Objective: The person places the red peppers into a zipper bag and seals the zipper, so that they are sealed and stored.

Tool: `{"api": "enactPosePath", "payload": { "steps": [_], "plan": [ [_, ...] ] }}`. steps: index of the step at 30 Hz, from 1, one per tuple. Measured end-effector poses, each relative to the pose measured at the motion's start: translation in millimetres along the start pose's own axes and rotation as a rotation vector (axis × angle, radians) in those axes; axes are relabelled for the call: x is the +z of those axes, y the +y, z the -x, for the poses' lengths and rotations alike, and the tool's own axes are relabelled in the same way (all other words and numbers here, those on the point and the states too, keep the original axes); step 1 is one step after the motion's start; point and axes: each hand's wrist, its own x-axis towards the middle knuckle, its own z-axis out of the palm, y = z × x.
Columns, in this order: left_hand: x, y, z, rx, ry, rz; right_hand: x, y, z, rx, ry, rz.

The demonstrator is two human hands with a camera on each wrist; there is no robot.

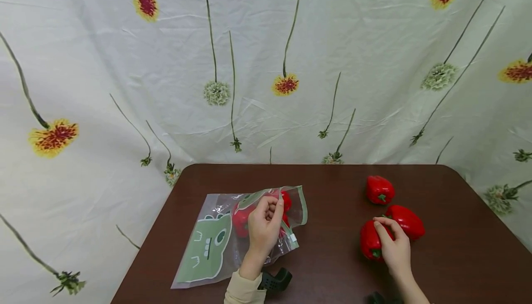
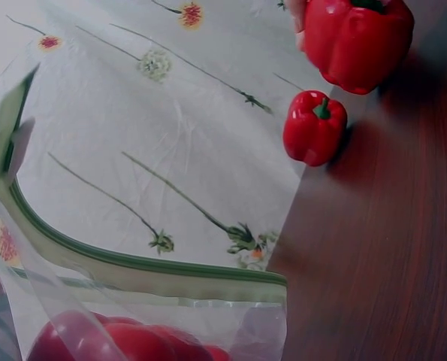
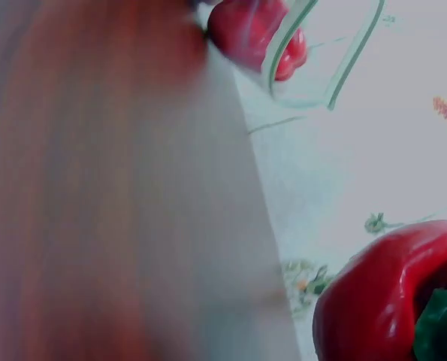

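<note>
My left hand pinches the upper layer of a clear zip bag near its mouth, holding the green-edged opening apart. The bag lies flat on the table with a green cartoon face printed on it, and red bell peppers show through its plastic. To the right, my right hand grips a red bell pepper from above, its green stem facing the near side. Large in the right wrist view is that same pepper. Just behind it lies another bell pepper.
A further red bell pepper stands near the far edge of the dark brown table. The bag's white slider sits at the near end of its mouth. Behind the table hangs a white flowered cloth.
</note>
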Motion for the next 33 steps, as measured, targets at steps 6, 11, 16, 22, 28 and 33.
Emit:
{"api": "enactPosePath", "payload": {
  "steps": [6,11,16,22,28,33],
  "plan": [
    [0.0,0.8,0.1,0.005,0.0,0.003,19.2,-16.6,1.9,-0.023,-0.04,-0.077],
    [0.5,2.1,0.3,0.0,-0.005,0.003,37.8,-30.4,3.6,-0.019,-0.066,-0.149],
    [3.8,-6.8,3.0,0.008,-0.01,0.006,55.2,-42.3,6.6,-0.021,-0.088,-0.193],
    [10.3,-32.9,10.4,0.0,-0.011,0.01,72.7,-50.3,10.6,-0.032,-0.11,-0.227],
    [11.2,-35.6,11.6,0.001,-0.016,0.032,85.9,-54.0,13.4,-0.061,-0.138,-0.259],
    [12.1,-34.9,11.7,0.011,-0.016,0.025,94.1,-57.9,16.4,-0.074,-0.162,-0.29]
  ]
}}
